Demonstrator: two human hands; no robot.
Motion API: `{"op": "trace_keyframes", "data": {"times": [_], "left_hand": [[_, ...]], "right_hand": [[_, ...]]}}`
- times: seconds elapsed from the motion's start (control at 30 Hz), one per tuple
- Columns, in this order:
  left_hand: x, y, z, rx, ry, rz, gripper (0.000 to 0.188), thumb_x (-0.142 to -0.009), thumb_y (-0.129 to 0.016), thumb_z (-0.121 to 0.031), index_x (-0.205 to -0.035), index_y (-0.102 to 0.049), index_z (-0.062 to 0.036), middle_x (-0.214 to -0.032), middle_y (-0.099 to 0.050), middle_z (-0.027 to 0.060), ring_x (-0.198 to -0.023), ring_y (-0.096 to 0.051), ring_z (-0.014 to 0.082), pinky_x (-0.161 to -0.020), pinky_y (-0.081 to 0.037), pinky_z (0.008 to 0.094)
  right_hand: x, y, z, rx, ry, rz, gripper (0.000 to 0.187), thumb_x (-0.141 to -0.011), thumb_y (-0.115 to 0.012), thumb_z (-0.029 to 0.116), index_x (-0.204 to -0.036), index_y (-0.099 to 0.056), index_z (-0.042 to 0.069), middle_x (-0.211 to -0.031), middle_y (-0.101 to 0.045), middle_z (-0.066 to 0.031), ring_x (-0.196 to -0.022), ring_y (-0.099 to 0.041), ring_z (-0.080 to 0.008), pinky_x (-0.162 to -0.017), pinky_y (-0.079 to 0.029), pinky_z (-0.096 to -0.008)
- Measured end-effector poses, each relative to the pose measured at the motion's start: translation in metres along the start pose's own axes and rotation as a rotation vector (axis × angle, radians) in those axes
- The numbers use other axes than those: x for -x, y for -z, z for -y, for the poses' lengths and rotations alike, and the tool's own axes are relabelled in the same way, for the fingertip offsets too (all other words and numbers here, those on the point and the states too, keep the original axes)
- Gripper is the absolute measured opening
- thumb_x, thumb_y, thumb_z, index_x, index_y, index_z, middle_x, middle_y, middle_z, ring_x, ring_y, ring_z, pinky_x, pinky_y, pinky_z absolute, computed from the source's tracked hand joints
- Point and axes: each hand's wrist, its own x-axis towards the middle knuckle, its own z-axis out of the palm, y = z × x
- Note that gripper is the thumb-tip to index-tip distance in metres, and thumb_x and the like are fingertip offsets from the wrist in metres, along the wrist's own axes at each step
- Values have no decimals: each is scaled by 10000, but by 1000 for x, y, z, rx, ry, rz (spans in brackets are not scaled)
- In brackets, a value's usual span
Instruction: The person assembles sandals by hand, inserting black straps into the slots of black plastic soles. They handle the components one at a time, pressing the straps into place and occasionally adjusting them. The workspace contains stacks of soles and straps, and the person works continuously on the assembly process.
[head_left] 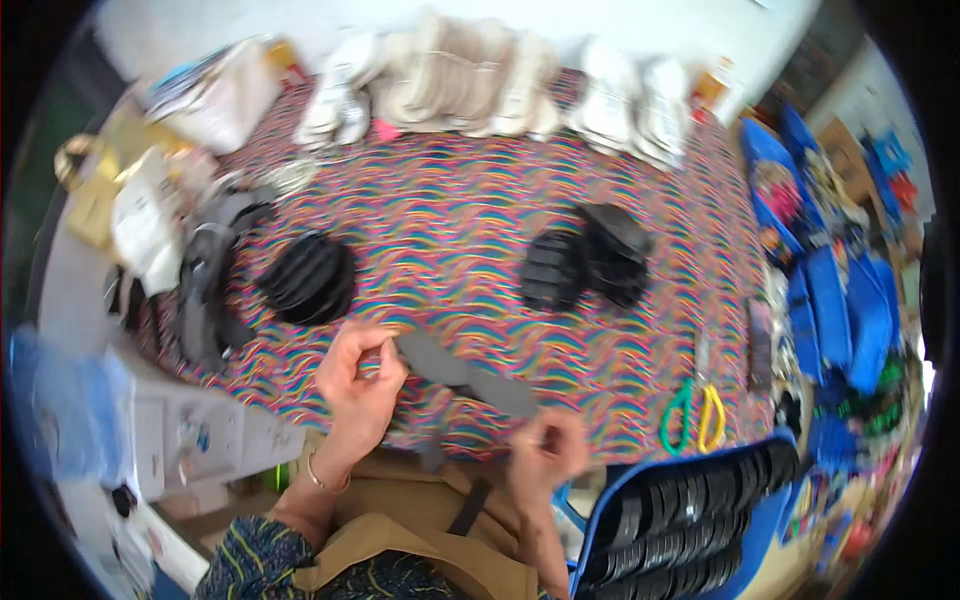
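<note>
Grey strip (468, 373) pinched by left hand (358, 385), right hand (548, 452) fingers

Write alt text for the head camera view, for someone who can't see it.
Two bare hands, left hand and right hand, hold a grey strip by its ends above a table with a rainbow-patterned cloth. Black piles, scissors and pale stacks lie around.

single head-worn fisheye view, looking steeply down, close over the patterned table (450, 200), edges bending toward rim

Rainbow-patterned table (450, 200) (bright daylight)
</note>
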Motion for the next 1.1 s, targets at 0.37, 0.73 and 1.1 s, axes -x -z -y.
{"op": "trace_keyframes", "data": {"times": [0.37,0.73,1.1], "left_hand": [[-65,178,50,418,256,-566,180,-982,-506,-174,-901,-584,-34,-660,-555,55,-526,-540,135,-507,-448,275],[-147,252,157,-529,327,-193,207,-877,-623,-87,-1069,-680,-37,-692,-624,22,-607,-577,107,-559,-452,297],[-84,48,-10,144,161,401,238,-908,-661,-99,-1129,-687,-13,-1035,-681,54,-909,-610,129,-810,-499,283]], "right_hand": [[-62,131,-34,70,-18,-587,333,-946,-523,263,-685,-572,61,-677,-511,-19,-567,-443,-139,-513,-385,-307],[-71,125,35,-621,-257,-596,270,-1002,-526,268,-1023,-572,3,-593,-482,-19,-468,-425,-109,-442,-341,-263],[-35,42,-14,-2014,-784,470,208,-1064,-435,282,-1085,-366,86,-473,-372,55,-316,-326,-55,-312,-295,-217]]}}
